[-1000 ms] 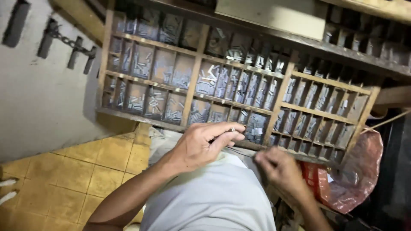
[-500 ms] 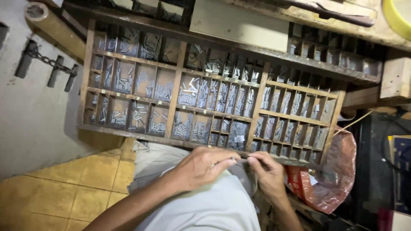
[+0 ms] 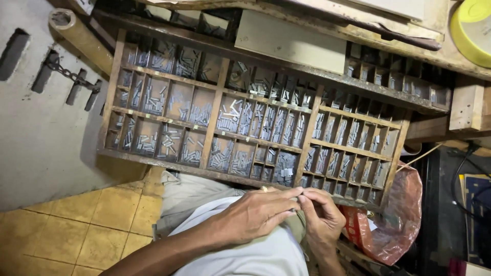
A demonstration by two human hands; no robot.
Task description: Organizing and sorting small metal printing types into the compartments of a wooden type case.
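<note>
Where both hands (image 3: 291,217) meet, wooden type case (image 3: 209,171) just beyond, red bag (image 3: 396,225) beside.

Dim, warm indoor light, sharp in the middle.
The tray (image 3: 255,128) was evenly lit, its metal pieces glinting faintly; deep shadow filled the upper compartments and the right edge. The hands and shirt (image 3: 255,255) were brightest. Lines bowed slightly toward the corners, with little blur.
</note>
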